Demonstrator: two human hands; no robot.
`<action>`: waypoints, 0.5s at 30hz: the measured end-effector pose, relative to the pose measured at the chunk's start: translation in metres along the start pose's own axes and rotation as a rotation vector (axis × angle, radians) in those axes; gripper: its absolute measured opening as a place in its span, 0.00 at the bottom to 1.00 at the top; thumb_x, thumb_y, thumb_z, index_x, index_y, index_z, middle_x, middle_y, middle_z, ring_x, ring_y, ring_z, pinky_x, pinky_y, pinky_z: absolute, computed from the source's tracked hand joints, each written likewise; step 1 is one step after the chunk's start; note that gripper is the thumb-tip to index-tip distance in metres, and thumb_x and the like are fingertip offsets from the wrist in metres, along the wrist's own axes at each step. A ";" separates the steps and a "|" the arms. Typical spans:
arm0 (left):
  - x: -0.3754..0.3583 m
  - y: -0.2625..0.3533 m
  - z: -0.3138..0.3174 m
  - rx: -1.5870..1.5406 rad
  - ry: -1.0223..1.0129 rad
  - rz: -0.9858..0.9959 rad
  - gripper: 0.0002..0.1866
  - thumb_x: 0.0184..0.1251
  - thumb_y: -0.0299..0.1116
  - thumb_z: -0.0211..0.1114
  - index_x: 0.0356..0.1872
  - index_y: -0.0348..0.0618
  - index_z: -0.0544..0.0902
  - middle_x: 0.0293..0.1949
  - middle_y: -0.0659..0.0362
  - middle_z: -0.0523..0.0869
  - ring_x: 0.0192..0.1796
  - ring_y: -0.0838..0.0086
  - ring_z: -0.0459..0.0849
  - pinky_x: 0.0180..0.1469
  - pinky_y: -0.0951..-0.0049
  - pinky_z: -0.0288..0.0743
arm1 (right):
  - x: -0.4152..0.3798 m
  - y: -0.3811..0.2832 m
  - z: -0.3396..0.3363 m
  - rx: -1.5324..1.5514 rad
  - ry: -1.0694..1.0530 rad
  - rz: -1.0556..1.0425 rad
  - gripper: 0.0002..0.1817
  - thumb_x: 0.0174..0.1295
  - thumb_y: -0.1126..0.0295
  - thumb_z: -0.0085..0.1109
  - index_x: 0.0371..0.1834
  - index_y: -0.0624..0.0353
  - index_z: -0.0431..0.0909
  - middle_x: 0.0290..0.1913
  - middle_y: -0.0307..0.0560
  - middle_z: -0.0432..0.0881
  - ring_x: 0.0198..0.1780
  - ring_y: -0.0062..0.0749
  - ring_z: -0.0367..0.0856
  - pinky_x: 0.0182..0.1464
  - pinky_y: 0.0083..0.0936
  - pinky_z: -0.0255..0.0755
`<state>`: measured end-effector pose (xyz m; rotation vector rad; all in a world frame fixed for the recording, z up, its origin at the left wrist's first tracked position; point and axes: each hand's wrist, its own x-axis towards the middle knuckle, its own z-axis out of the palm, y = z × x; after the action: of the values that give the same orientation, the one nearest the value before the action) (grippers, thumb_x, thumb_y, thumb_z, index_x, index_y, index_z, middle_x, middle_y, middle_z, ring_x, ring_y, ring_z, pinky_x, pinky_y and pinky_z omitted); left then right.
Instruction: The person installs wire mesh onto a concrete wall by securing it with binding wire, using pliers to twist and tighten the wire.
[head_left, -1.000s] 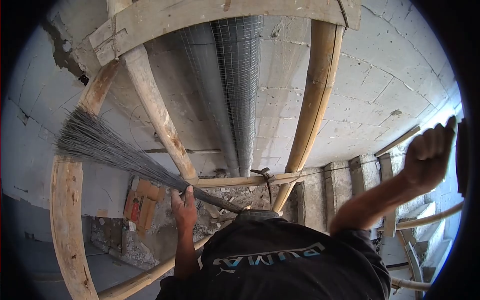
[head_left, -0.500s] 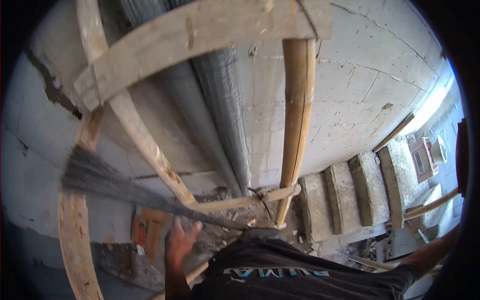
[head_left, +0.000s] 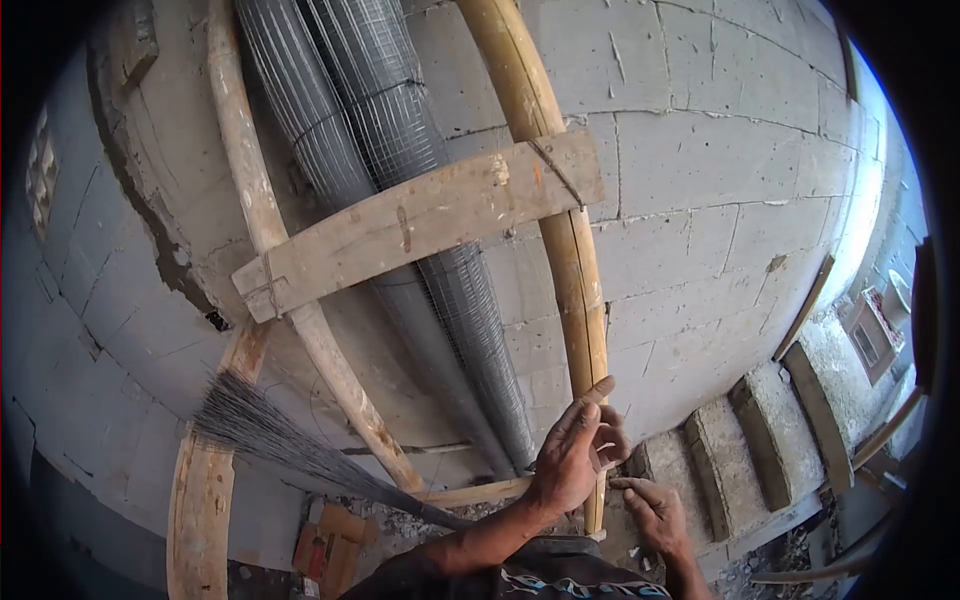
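Note:
My left hand [head_left: 578,455] is raised in front of the lower yellowish wooden pole [head_left: 572,265]. One finger points up and the others curl; whatever they may hold is too small to make out. Lower and to the right is my right hand [head_left: 657,518], its thumb and index finger pressed together near the pole's foot. What sits in that pinch does not show clearly. A bundle of thin dark wires [head_left: 290,435] slants from my waist up to the left, its loose ends fanned out. A flat wooden board [head_left: 420,222] is tied with wire across the poles above my hands.
Rolls of wire mesh [head_left: 465,310] lean behind the board against a block wall [head_left: 700,150]. A paler pole [head_left: 335,360] stands on the left. Concrete steps [head_left: 765,440] rise at the right. A torn cardboard box [head_left: 335,545] lies on the rubble-strewn floor.
My left hand has moved from beside the wire bundle rightward to the pole. My right hand has come in from the far right. The view has shifted, with the board now lower.

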<state>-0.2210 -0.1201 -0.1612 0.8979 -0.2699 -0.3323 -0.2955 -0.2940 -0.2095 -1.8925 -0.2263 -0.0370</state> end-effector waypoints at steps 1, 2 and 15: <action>0.001 0.001 0.003 0.141 0.057 -0.011 0.31 0.82 0.49 0.45 0.74 0.37 0.61 0.51 0.56 0.79 0.55 0.75 0.77 0.56 0.67 0.75 | -0.001 0.007 0.004 0.024 0.054 -0.052 0.13 0.71 0.69 0.55 0.51 0.64 0.84 0.29 0.49 0.82 0.29 0.25 0.78 0.35 0.25 0.73; 0.002 -0.001 0.005 0.276 0.117 -0.024 0.31 0.82 0.50 0.46 0.74 0.37 0.61 0.48 0.57 0.79 0.52 0.77 0.78 0.54 0.68 0.76 | -0.002 0.013 0.005 0.044 0.105 -0.098 0.13 0.71 0.69 0.54 0.52 0.64 0.84 0.28 0.49 0.82 0.29 0.24 0.78 0.35 0.25 0.73; -0.005 -0.025 -0.016 0.190 -0.004 -0.101 0.25 0.84 0.47 0.44 0.59 0.34 0.78 0.26 0.72 0.65 0.26 0.88 0.63 0.29 0.86 0.62 | -0.012 0.060 0.000 0.160 -0.076 0.417 0.14 0.67 0.63 0.64 0.38 0.66 0.84 0.27 0.35 0.80 0.32 0.19 0.74 0.37 0.23 0.70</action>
<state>-0.2237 -0.1212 -0.1912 1.1007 -0.2631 -0.4067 -0.2964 -0.3137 -0.2671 -1.7491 0.1138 0.3265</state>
